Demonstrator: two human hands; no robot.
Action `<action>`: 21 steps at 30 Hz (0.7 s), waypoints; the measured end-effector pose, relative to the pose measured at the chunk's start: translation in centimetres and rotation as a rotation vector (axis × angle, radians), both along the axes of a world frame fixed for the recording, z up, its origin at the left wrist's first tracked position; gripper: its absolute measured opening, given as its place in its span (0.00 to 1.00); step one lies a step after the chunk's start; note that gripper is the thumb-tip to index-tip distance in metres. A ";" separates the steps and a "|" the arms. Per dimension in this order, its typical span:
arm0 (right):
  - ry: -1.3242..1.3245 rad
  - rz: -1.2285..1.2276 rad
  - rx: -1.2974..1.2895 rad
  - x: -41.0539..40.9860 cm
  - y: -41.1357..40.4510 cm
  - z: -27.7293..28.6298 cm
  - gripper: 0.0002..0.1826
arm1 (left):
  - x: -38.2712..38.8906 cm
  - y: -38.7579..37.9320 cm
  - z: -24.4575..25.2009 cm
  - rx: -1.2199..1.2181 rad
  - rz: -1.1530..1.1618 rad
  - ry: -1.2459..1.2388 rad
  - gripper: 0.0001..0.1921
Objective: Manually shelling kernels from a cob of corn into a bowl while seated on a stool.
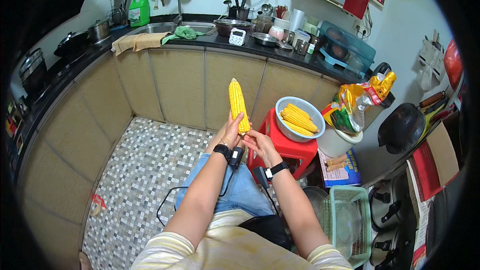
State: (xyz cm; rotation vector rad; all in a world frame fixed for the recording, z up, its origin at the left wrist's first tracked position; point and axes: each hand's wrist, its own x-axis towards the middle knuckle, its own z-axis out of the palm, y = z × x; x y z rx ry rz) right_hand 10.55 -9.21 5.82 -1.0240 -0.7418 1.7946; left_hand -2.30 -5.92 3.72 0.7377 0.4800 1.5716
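Observation:
My left hand (233,131) is closed round the lower part of a yellow ear of corn (237,101), which stands nearly upright with its tip away from me. My right hand (261,143) is at the stem end of the cob, fingertips at or near its base; whether it grips the cob cannot be told. To the right, a light blue plastic basin (321,122) holds several husked ears of corn (298,118). The basin rests on a red plastic stool (273,140). Two bare corncobs (336,163) lie on a printed sheet beyond the stool.
A white bucket (339,142) with a colourful bag (352,108) on it stands right of the basin. Nearer me on the right are a green plastic basket (326,213) and pots (386,206). Ahead runs a dark counter (195,43) with a sink. A red scrap (99,201) lies on the tiled floor.

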 end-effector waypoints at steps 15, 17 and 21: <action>0.540 0.213 -0.342 0.4 1.2 -1.6 0.03 | -0.6 -0.4 0.1 -0.050 -0.043 0.017 0.19; 0.462 0.176 -0.300 1.3 0.6 -1.4 0.04 | -0.3 -0.1 0.2 -0.054 -0.061 -0.005 0.20; 0.382 0.164 -0.233 4.9 -1.3 -2.3 0.03 | -0.3 -0.1 0.0 -0.057 -0.081 -0.006 0.18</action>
